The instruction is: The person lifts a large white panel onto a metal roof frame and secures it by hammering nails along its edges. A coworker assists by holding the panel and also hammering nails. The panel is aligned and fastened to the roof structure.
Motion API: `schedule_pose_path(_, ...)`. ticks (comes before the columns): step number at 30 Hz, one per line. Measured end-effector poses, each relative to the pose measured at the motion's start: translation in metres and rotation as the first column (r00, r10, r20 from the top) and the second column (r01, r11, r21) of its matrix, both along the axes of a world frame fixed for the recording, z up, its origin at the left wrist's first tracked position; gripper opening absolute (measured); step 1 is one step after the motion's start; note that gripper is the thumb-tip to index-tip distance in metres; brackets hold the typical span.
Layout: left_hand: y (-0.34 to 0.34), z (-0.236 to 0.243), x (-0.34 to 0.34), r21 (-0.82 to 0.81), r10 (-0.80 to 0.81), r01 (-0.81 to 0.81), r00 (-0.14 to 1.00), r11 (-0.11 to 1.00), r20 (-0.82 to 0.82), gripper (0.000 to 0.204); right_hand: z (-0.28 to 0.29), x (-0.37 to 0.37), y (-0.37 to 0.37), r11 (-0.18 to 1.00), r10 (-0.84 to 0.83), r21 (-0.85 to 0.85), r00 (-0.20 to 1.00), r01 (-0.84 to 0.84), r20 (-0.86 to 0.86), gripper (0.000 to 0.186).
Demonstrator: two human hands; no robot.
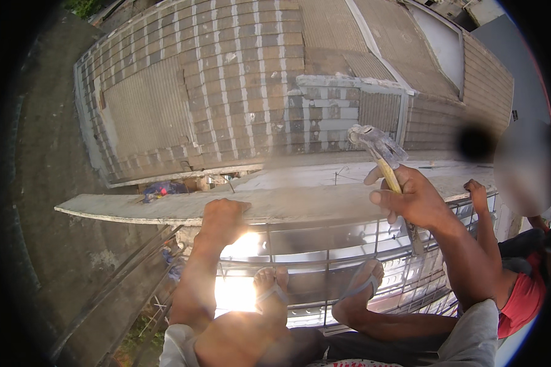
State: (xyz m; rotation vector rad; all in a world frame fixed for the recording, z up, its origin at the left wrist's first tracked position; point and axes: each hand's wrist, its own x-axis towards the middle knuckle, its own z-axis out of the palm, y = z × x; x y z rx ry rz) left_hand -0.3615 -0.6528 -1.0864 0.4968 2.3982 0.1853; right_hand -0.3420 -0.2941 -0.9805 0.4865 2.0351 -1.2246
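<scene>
My right hand (413,199) is closed around the wooden handle of a claw hammer (390,174). Its pale, worn metal head points up and away, above the ledge. The lower end of the handle comes out below my palm. My left hand (222,217) is closed over the long concrete ledge (300,205), knuckles up. Its fingertips are hidden on the far side. Both my feet, in flip-flops (368,284), stand on a grid of metal bars (327,266) just below the ledge.
Close on my right, a co-worker in red (525,300) has a hand (475,188) on the ledge. A patched tiled roof (239,85) spreads beyond it. A blue bundle (165,191) lies behind the ledge at left. Bars (125,266) slant over a drop to the ground.
</scene>
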Motion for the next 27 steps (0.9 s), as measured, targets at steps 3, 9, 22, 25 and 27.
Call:
schedule_pose_path(3,0.000,-0.002,-0.003,-0.059,0.006,-0.002,0.998,0.998,0.063,0.041,-0.005,0.027,-0.001,0.987,0.042,0.158,0.998,-0.034,-0.046,0.023)
schedule_pose_path(9,-0.004,-0.008,0.003,-0.020,0.028,-0.028,0.999,0.999,-0.020,0.027,-0.010,0.013,-0.003,0.994,-0.063,0.093,0.995,0.056,0.073,0.019)
schedule_pose_path(22,-0.003,-0.004,0.001,-0.009,0.024,-0.024,1.000,1.000,0.018,0.028,-0.088,-0.056,-0.083,0.913,0.374,0.171,0.927,-0.370,0.014,0.046)
schedule_pose_path(25,-0.002,-0.005,0.000,-0.018,0.027,-0.026,0.999,0.999,0.032,0.031,-0.113,-0.068,-0.112,0.890,0.450,0.092,0.893,-0.447,-0.003,0.050)
schedule_pose_path(27,-0.002,-0.007,0.000,-0.021,0.037,-0.036,0.999,0.999,0.036,0.033,-0.130,-0.071,-0.126,0.854,0.519,0.056,0.854,-0.517,-0.039,0.051)
